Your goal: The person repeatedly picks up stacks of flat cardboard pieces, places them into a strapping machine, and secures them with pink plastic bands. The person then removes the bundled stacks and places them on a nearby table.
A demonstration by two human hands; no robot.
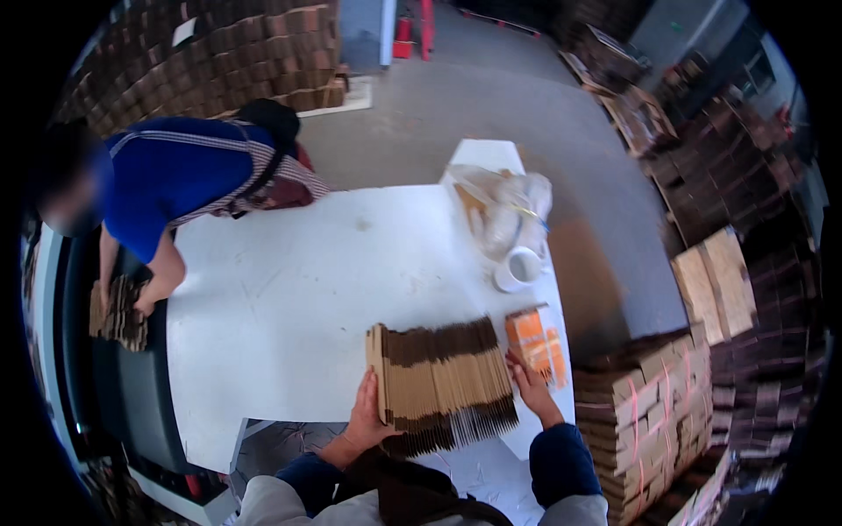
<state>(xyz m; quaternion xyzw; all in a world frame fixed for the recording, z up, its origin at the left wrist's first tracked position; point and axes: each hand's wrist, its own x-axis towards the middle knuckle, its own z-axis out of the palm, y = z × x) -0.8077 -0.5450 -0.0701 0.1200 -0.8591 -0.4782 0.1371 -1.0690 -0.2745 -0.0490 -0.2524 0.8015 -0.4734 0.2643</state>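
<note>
A row of folded brown cardboard pieces [443,377], packed face to face with dark bands along both edges, lies at the near edge of the white table [289,289]. My left hand [367,419] grips its left end, thumb along the side. At the opposite end, my right hand [531,390] presses against the last pieces, its fingers partly curled. Just beyond the right fingers lies an orange and white package [535,344]; whether they touch it I cannot tell. The underside of the row is hidden.
A clear plastic bundle [509,206] and a white roll [518,269] sit at the table's far right. At left, a person in blue [189,171] handles cardboard pieces [121,311] over a black conveyor belt [140,394]. Strapped cardboard stacks [649,421] stand to my right.
</note>
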